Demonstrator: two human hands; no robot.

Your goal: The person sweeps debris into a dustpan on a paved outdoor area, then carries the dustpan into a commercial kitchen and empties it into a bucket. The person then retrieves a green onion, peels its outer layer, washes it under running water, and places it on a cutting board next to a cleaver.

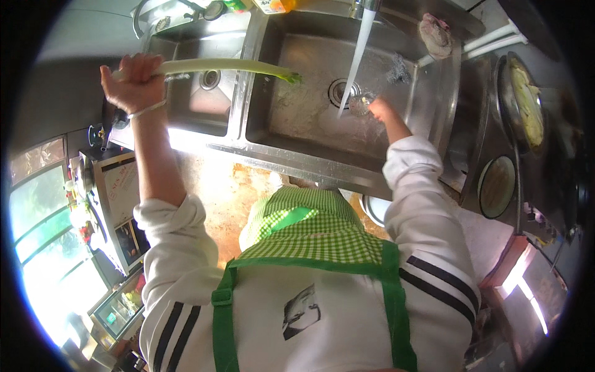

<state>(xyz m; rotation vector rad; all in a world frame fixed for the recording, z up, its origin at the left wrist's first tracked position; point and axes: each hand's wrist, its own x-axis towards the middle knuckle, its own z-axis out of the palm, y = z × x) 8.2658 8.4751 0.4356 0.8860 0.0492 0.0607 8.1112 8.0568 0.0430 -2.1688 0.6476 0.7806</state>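
My left hand [142, 81] is closed around one end of a long pale-green vegetable stalk [223, 66], held out level above the double steel sink. Its leafy green tip reaches over the larger basin [307, 116]. Down in that basin, my right hand [381, 110] grips a small round metal drain strainer [360, 106] by its edge. The strainer is just right of the drain opening [343, 88], partly covered by my fingers, with a pale scrap in it. A stream of water [360, 51] runs from the faucet [367, 5] down beside the strainer.
The smaller basin [209, 100] lies left of the divider. A steel wool scourer [398, 69] sits in the larger basin, and a crumpled cloth [435, 36] rests on its far right rim. Farther right are a metal dish holding yellow-green vegetables [527, 102] and a round bowl [497, 187].
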